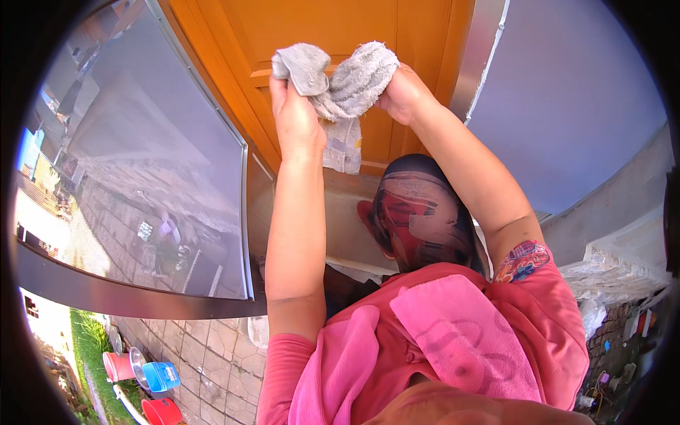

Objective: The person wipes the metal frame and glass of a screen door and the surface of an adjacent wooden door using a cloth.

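Observation:
A grey terry rag [354, 85] is stretched in a loose, sagging bunch between my two raised hands, in front of an orange wooden door [312, 28]. My left hand [294, 117] grips its folded left end, fingers partly hidden behind the cloth. At the other end, my right hand [405, 93] is closed on the thick, rumpled part. A thinner, patterned flap of cloth [343, 149] hangs below the bunch; whether it belongs to the same rag I cannot tell. Both arms are stretched forward.
A mesh screen panel [163, 198] in a metal frame stands at the left, a greyish-blue panel [567, 92] at the right. Blue [161, 377] and red [161, 411] buckets sit lower left on paving. A pink towel [460, 333] hangs round my neck. Clutter [616, 354] lies lower right.

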{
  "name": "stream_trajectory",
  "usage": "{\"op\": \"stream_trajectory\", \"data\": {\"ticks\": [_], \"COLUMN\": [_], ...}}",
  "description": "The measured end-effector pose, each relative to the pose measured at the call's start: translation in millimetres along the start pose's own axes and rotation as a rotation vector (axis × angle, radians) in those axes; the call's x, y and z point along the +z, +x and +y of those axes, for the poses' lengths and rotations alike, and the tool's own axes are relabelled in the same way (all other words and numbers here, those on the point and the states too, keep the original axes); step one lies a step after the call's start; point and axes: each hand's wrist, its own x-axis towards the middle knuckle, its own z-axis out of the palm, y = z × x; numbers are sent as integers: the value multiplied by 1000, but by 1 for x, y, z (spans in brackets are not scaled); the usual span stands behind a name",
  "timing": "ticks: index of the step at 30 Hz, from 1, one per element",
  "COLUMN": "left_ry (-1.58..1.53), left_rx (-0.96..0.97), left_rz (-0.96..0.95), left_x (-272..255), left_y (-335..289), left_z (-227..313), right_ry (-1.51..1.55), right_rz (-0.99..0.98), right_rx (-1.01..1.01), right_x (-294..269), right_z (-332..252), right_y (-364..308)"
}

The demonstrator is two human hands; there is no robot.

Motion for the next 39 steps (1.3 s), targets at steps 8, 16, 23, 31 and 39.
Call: {"op": "stream_trajectory", "data": {"ticks": [8, 16, 23, 31, 39], "left_ry": [-161, -333, -87, 987, 1206], "left_rx": [-249, -203, 331, 1173, 979], "left_rz": [-98, 93, 10, -14, -207], "left_x": [-16, -11, 59, 103, -8], "left_y": [-11, 47, 128, 197, 131], "left_z": [-38, -66, -46, -73, -162], "right_ry": [-8, -1435, -1250, -1300, -1227], "right_rz": [-260, 266, 651, 889, 864], "right_rx": [-121, -1120, -1261, -1093, -1359], "right_x": [23, 20, 13, 7, -5], "right_z": [-13, -129, -172, -178, -169], "right_y": [29, 38, 117, 148, 144]}}
